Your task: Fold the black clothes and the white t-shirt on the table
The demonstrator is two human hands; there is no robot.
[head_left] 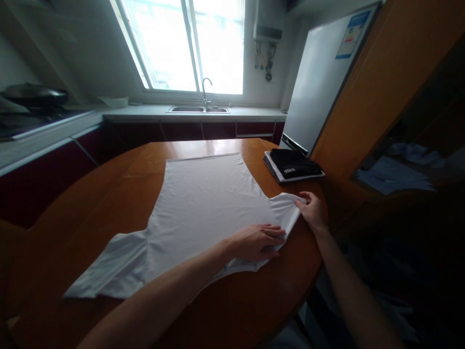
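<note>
A white T-shirt (pixel 198 203) lies spread flat on a round wooden table (pixel 119 174), hem toward the window, one sleeve stretched out at the near left. My left hand (pixel 256 241) lies flat, fingers out, pressing on the shirt near its right shoulder. My right hand (pixel 311 209) pinches the edge of the right sleeve (pixel 286 206) at the table's right rim.
A folded stack of black and white clothes (pixel 292 165) sits on the table's far right. Behind it stands a white fridge (pixel 321 82) and a wooden cabinet. A counter with a sink (pixel 198 109) runs under the window; a pan rests far left.
</note>
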